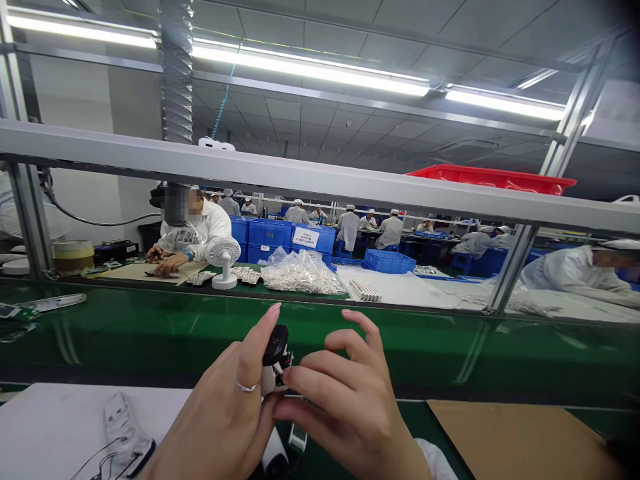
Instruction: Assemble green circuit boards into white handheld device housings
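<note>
Both of my hands are raised over the bench at the bottom middle of the view, holding a small black-and-white electronic device [276, 357] between them. My left hand [215, 400], with a silver ring on one finger, grips the device from the left. My right hand [345, 400] presses its fingertips against the device's right side. Below the hands stands a white cylindrical part [275, 455]. On a white sheet [65, 427] to the left lies a white part [124, 433] with thin wires.
A green conveyor belt [150, 340] runs across behind my hands, and a brown cardboard sheet [520, 443] lies to the right. Beyond a metal shelf beam [320, 177], a co-worker [193, 233] works by a bag of white parts [303, 273], a small fan [223, 260] and blue crates [270, 237].
</note>
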`<act>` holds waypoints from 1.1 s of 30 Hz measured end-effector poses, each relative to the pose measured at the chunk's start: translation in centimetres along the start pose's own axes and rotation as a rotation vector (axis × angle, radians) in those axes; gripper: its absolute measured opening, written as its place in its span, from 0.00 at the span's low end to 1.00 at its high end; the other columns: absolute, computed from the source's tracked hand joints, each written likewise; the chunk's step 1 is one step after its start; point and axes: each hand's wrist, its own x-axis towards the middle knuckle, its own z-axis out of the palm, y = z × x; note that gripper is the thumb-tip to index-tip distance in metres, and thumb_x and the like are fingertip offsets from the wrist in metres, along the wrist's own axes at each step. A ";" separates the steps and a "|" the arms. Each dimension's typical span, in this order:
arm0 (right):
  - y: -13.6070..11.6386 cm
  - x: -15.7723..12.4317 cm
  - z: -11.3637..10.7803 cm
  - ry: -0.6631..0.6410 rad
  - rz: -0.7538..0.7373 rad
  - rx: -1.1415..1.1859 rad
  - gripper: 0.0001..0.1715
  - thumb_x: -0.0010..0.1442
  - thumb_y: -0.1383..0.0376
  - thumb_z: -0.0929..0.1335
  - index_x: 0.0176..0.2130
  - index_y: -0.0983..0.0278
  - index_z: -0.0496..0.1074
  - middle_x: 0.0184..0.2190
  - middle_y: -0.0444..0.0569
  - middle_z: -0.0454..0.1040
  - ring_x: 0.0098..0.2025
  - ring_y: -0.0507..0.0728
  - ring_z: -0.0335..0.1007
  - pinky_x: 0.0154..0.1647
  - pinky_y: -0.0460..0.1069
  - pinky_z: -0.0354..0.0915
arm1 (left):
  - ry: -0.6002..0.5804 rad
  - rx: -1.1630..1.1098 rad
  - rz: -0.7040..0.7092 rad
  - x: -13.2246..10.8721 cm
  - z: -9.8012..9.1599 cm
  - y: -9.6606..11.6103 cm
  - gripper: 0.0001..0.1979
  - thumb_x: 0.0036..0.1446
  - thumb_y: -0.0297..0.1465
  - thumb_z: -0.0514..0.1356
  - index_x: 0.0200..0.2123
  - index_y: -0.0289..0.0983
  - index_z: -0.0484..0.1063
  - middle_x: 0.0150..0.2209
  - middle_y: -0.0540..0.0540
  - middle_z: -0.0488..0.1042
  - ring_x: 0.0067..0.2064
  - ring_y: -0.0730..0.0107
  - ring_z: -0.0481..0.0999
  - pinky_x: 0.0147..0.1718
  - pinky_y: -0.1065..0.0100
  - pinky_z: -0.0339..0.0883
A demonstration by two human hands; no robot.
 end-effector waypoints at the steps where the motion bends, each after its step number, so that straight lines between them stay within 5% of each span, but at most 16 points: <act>1: 0.0 0.0 0.3 0.025 0.014 0.010 0.09 0.56 0.58 0.72 0.32 0.59 0.71 0.27 0.38 0.75 0.33 0.53 0.62 0.58 0.58 0.49 | 0.002 -0.007 0.005 0.0 0.0 -0.1 0.37 0.59 0.25 0.47 0.66 0.43 0.31 0.38 0.44 0.75 0.35 0.64 0.77 0.32 0.68 0.73; 10: 0.2 -0.5 1.4 0.117 -0.016 -0.064 0.04 0.57 0.63 0.71 0.35 0.57 0.72 0.27 0.38 0.76 0.33 0.53 0.62 0.62 0.62 0.45 | 0.025 -0.057 -0.019 0.0 0.3 -0.2 0.38 0.59 0.24 0.47 0.66 0.44 0.30 0.41 0.43 0.74 0.35 0.65 0.78 0.34 0.69 0.73; 21: -0.2 -0.1 0.1 -0.074 -0.056 -0.132 0.05 0.58 0.68 0.69 0.30 0.59 0.71 0.21 0.37 0.73 0.28 0.51 0.60 0.62 0.63 0.44 | -0.082 -0.023 0.081 -0.2 0.7 -1.3 0.41 0.58 0.23 0.49 0.66 0.49 0.28 0.48 0.40 0.71 0.42 0.55 0.76 0.39 0.56 0.72; 24: -0.1 -0.3 0.9 0.019 0.011 0.010 0.02 0.59 0.66 0.70 0.34 0.59 0.71 0.23 0.38 0.74 0.28 0.51 0.61 0.59 0.60 0.51 | -0.056 -0.145 -0.016 -0.5 0.8 -1.2 0.38 0.61 0.27 0.51 0.66 0.51 0.30 0.53 0.40 0.68 0.46 0.56 0.75 0.40 0.60 0.73; 27: 0.2 -0.6 2.0 0.162 0.069 0.234 0.11 0.59 0.62 0.70 0.44 0.57 0.69 0.25 0.39 0.75 0.28 0.52 0.63 0.54 0.58 0.59 | -0.017 -0.390 -0.232 -0.4 0.5 -0.3 0.34 0.62 0.33 0.52 0.66 0.51 0.37 0.58 0.40 0.63 0.53 0.56 0.71 0.44 0.63 0.70; 30: 0.7 -0.9 2.8 0.222 0.178 0.376 0.20 0.58 0.57 0.70 0.49 0.57 0.67 0.34 0.45 0.74 0.35 0.54 0.67 0.49 0.55 0.64 | -0.033 -0.797 -0.496 0.2 0.0 0.7 0.33 0.62 0.37 0.52 0.65 0.52 0.38 0.44 0.45 0.73 0.42 0.62 0.75 0.42 0.64 0.70; 33: 1.0 -1.1 3.2 0.156 0.382 0.483 0.26 0.59 0.54 0.68 0.55 0.56 0.64 0.47 0.50 0.69 0.49 0.58 0.65 0.50 0.53 0.65 | -0.109 -1.173 -0.634 1.0 -0.4 1.0 0.34 0.61 0.38 0.54 0.64 0.54 0.38 0.33 0.51 0.71 0.30 0.70 0.71 0.34 0.68 0.68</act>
